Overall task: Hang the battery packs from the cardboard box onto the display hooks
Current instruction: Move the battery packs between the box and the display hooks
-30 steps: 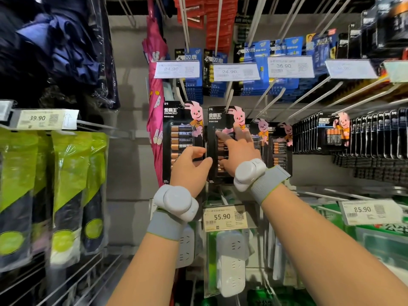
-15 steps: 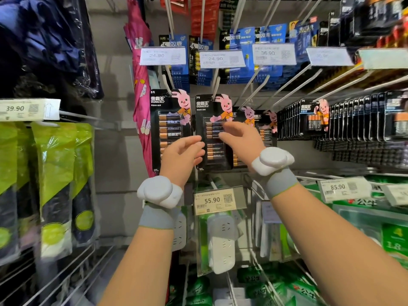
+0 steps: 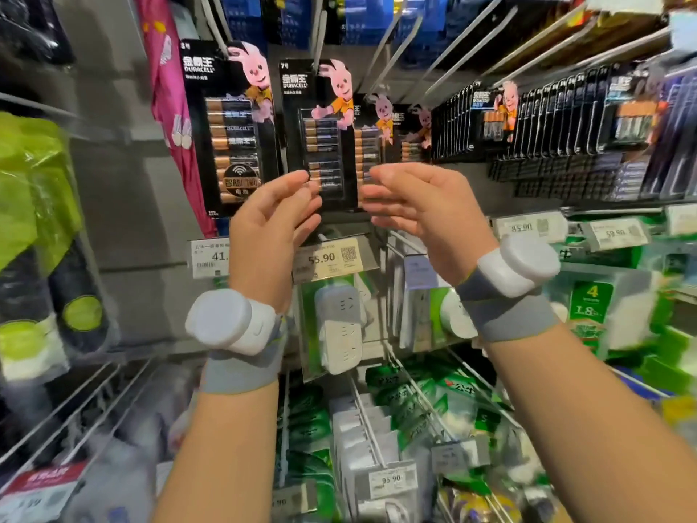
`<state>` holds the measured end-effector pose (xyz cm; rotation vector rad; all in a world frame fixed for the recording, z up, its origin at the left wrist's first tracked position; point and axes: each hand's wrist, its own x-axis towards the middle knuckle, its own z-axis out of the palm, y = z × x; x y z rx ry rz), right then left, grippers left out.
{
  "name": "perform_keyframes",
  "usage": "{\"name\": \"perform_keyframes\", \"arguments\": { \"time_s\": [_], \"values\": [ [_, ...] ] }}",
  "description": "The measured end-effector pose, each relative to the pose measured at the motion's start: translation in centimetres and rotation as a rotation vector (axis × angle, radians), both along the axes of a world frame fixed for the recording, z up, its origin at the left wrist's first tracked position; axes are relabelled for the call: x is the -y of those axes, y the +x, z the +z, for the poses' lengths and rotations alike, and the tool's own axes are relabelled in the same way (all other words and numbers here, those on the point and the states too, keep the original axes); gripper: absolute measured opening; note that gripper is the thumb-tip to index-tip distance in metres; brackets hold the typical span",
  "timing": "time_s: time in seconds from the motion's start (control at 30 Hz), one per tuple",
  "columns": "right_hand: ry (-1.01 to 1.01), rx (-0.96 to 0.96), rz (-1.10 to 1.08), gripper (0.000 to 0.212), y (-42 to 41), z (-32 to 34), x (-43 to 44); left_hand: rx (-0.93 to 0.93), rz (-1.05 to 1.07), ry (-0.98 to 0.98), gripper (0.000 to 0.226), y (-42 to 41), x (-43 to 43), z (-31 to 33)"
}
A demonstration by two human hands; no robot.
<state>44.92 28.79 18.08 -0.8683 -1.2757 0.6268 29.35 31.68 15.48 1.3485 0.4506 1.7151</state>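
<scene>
Battery packs already hang on the far hooks, while the left hand and right hand hover before them, each grip slack and empty, the box unseen.

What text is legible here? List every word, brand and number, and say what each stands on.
"金霸王 DURACELL": left battery pack.
"金霸王 DURACELL": middle battery pack.
"55.90": centre price tag.
"41.": left price tag, the rest hidden.
"85.90": right price tag, blurry.
"95.90": lowest price tag.
"4", "1.8": green package.
Other tags and fine print: too blurred to read.
</scene>
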Motion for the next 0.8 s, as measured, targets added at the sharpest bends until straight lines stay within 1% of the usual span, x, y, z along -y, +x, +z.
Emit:
{"name": "perform_keyframes", "arguments": {
  "time_s": [0.23, 0.4, 0.5, 0.6, 0.8],
  "values": [
    [-0.018, -0.017, -0.041, 0.013, -0.1, -3.4, 3.1, 0.033, -0.122, -0.002, 0.018, 1.7, 1.7, -3.4],
    [-0.087, -0.057, -0.065, 0.010, 0.0, -6.9, 4.6, -0.104, -0.176, -0.038, 0.018, 3.6, 2.4, -6.7],
    [-0.124, -0.093, -0.127, 0.011, 0.8, -9.1, 5.3, -0.128, -0.196, -0.030, 0.017, 4.5, 2.8, -8.6],
    [-0.151, -0.139, -0.137, 0.011, 1.7, -11.0, 6.1, -0.153, -0.210, -0.028, 0.016, 5.1, 2.9, -10.1],
    [-0.232, -0.224, -0.191, 0.012, 4.2, -14.9, 7.7, -0.231, -0.276, -0.187, 0.021, 7.7, 2.7, -13.9]
  ]
}}
